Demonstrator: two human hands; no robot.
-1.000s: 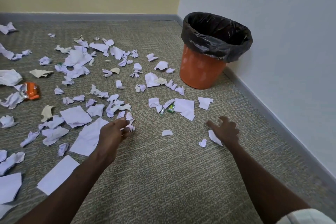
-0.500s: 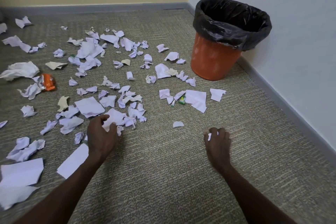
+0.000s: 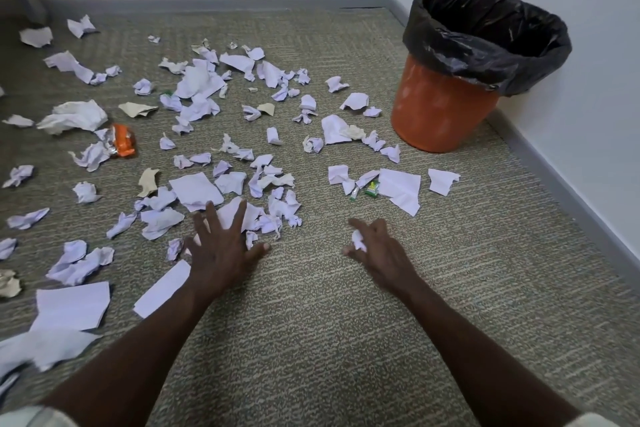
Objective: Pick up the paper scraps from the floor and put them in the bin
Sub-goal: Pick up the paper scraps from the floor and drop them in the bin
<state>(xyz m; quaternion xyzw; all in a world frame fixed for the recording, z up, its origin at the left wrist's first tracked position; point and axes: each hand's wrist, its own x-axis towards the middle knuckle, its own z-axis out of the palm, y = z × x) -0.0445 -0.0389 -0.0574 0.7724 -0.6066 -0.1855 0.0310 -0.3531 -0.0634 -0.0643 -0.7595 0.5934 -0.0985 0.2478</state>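
Several white paper scraps (image 3: 195, 189) lie scattered over the grey carpet, most of them left of centre. My left hand (image 3: 221, 246) lies flat with fingers spread on a pile of scraps (image 3: 254, 217) near the middle. My right hand (image 3: 375, 250) is curled around small white scraps (image 3: 358, 240), low over the carpet. The orange bin (image 3: 440, 114) with a black liner stands upright in the far right corner, well beyond both hands.
An orange wrapper (image 3: 124, 144) lies at the left and a small green packet (image 3: 372, 188) among scraps near the bin. Large flat sheets (image 3: 71, 305) lie at the near left. A grey skirting board (image 3: 554, 170) and white wall run along the right.
My left hand has gone from a fist on the scraps to flat with fingers spread. My right hand has gathered the small scraps near it and holds them. The camera has shifted.
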